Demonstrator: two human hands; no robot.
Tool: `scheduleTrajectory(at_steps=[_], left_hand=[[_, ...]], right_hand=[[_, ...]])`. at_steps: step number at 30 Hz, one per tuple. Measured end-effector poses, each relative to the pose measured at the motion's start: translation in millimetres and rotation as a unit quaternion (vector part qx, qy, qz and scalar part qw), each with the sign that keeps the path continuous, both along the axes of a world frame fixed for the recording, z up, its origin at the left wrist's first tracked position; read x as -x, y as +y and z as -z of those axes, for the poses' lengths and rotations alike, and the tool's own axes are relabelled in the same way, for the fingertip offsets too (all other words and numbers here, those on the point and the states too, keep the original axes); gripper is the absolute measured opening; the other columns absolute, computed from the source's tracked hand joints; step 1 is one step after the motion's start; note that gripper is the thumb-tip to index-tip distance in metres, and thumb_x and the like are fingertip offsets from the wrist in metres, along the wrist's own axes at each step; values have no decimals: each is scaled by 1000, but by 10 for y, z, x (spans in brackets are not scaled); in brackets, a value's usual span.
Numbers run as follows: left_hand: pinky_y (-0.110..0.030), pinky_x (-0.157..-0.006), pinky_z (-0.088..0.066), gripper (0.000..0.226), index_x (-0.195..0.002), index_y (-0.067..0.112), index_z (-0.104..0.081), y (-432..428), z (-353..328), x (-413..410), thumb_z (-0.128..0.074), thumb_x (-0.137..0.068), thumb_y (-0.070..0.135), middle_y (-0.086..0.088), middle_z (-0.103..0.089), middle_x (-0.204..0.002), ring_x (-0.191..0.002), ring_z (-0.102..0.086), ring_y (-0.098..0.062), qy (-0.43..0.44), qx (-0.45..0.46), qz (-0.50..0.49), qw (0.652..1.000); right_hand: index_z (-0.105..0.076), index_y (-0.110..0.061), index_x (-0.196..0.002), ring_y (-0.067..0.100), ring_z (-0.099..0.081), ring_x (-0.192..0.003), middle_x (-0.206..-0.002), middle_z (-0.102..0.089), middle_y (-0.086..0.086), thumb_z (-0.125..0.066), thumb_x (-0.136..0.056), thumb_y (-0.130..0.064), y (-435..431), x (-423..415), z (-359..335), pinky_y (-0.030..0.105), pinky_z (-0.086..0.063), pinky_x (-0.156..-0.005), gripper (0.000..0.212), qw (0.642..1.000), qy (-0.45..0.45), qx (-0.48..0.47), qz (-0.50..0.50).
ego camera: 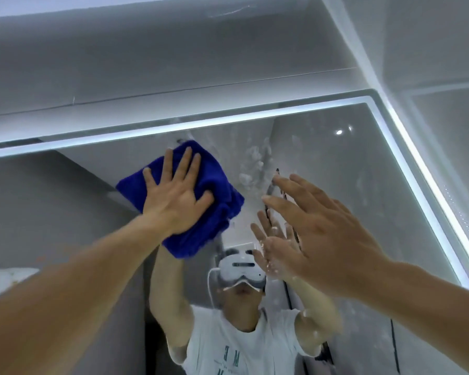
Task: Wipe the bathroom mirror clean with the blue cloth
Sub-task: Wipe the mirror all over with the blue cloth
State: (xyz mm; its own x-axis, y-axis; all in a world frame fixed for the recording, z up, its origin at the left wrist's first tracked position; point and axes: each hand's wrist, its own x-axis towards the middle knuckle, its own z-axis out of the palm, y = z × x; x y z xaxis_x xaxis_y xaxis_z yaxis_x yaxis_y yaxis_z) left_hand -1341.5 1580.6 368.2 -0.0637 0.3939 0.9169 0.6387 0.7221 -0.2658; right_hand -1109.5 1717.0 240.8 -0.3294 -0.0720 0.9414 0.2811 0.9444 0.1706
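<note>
Pressing flat w/ fingers spread straight, the left hand [173, 196] pins the blue cloth [201, 201] against the mirror [336, 158], high up near its lit top edge [173, 131]. The right hand [317, 226] is wide open too, fingers apart and straight, holding nothing, raised in front of the glass beside the cloth; can't tell if its fingertips touch. White smudges [255, 163] mark the glass betw. the two hands, approx. just right of the cloth.
</note>
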Motion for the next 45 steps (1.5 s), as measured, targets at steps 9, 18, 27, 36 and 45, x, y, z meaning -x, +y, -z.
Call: scheduleTrajectory(at_steps=[9,18,27,36,45], left_hand=[[-70,-111,7,91,-155,33,6,426,-1024,-366,-11,-76,75,12,16,-163,-148,22,-28,-23,18,-16,999],[-68,-113,6,86,-155,33,3,427,386,-336,-14,-83,76,8,11,-164,-149,19,-27,113,103,10,988],[-72,-112,-1,90,-156,23,-18,328,2291,-329,-40,-82,70,1,-7,-165,-150,3,-36,97,175,30,979],[-68,-112,7,92,-155,27,-23,126,3262,-258,-48,-75,66,3,-9,-165,-151,-3,-33,103,252,47,961],[-70,-110,2,90,-157,28,-4,-96,1910,-44,-31,-83,70,0,-1,-165,-150,6,-36,119,177,-1,977]], right_hand=[[-18,-37,-151,5,12,-145,-161,3,-13,-16,-89,-61,187,111,89,25,6,-106,67,1000,-22,-2,2],[-31,-28,-147,16,-10,-147,-160,-19,-3,-37,-91,-53,121,190,31,41,-18,-115,62,998,34,36,-40],[-28,-29,-149,14,-4,-147,-160,-13,-6,-46,-93,-50,-129,156,160,39,-14,-116,62,997,-10,47,-66],[-17,-30,-152,12,8,-147,-162,1,-7,-38,-96,-53,-274,306,471,45,-9,-117,65,993,-99,33,-48],[-37,-20,-146,22,-20,-144,-156,-26,4,-43,-92,-50,-182,248,399,39,-22,-110,62,997,-13,2,-79]])
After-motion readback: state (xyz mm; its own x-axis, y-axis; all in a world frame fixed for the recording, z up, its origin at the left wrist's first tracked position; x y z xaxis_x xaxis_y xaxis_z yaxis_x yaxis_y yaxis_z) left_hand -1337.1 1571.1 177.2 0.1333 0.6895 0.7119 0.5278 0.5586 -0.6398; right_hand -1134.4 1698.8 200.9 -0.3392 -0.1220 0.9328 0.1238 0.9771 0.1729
